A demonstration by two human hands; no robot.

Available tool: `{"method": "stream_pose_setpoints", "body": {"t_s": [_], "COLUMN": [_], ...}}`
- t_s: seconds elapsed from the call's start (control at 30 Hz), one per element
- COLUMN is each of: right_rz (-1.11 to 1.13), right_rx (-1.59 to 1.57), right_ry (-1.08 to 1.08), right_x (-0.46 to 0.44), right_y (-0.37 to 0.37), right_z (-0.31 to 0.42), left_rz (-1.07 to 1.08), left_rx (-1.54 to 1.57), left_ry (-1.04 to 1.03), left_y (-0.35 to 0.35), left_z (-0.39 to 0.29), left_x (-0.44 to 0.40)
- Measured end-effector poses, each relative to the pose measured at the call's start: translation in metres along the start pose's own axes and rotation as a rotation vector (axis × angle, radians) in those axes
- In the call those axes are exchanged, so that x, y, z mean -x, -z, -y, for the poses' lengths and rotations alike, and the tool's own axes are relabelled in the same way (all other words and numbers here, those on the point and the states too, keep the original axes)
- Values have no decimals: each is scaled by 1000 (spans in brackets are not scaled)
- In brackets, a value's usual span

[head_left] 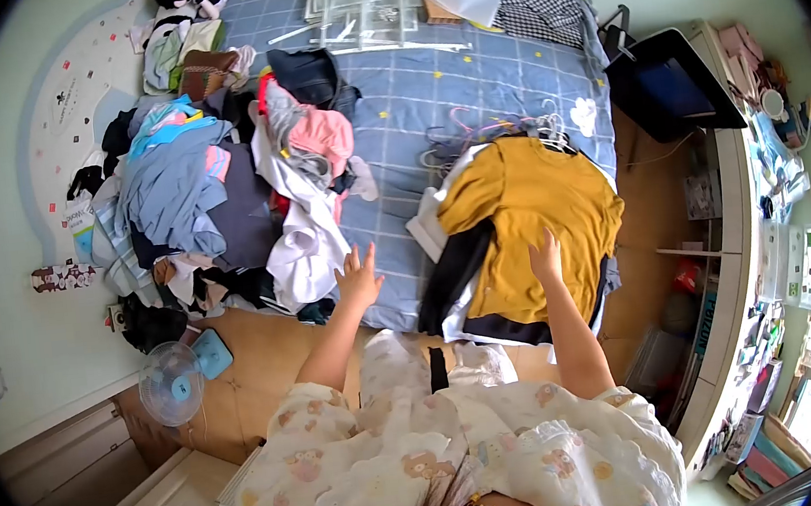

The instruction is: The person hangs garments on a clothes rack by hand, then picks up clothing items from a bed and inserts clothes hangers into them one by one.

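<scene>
My left hand (pixel 359 280) is stretched out with its fingers spread, near a white garment (pixel 311 248) at the edge of the clothes heap; nothing is in it. Over the mustard-yellow shirt (pixel 534 205) reaches my right hand (pixel 545 257), its fingers extended and holding nothing; whether it touches the cloth I cannot tell. The shirt lies spread on top of a stack of garments, with black and white cloth (pixel 457 272) showing beneath. Several hangers (pixel 551 129) stick out at the stack's far end. To the left, blue, pink and dark clothes (pixel 172 194) form a large jumbled heap.
Beneath the clothes is a blue checked bedspread (pixel 390 106). Clear plastic frames (pixel 365 5) and a checked cloth (pixel 543 6) lie at the far end. A fan (pixel 171 384) stands on the floor at left; a monitor (pixel 675 86) and shelves (pixel 718 309) are at right.
</scene>
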State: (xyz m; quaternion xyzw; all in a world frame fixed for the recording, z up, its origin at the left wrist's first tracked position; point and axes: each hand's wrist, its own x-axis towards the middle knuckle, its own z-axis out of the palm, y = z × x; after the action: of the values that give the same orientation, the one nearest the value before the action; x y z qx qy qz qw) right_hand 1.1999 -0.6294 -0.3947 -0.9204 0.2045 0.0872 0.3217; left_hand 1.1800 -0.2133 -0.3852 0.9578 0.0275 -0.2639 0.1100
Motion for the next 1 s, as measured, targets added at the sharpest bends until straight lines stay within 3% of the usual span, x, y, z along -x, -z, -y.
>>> {"method": "stream_pose_setpoints", "body": {"t_s": [0.07, 0.17, 0.33, 0.37, 0.53, 0.6, 0.73, 1.0], "right_rz": [-29, 68, 122, 81, 328, 419, 518, 664], "right_rx": [42, 19, -108, -85, -174, -169, -6, 107], "right_ry": [39, -126, -26, 42, -7, 78, 295, 246], "right_x": [15, 36, 57, 47, 54, 50, 36, -21], "right_y": [-30, -65, -127, -163, -215, -234, -266, -305], "right_z": [11, 66, 176, 159, 255, 285, 323, 363], "left_rz": [-15, -15, -90, -107, -121, -237, -183, -257], "left_rx": [41, 67, 123, 133, 203, 283, 322, 275], "left_ry": [-41, -111, -154, -167, -224, -298, -241, -340], "left_y": [-5, 14, 40, 43, 65, 68, 102, 152], "left_z": [41, 87, 162, 174, 216, 235, 242, 224], "left_x": [-5, -1, -6, -8, -43, -71, -119, -224]}}
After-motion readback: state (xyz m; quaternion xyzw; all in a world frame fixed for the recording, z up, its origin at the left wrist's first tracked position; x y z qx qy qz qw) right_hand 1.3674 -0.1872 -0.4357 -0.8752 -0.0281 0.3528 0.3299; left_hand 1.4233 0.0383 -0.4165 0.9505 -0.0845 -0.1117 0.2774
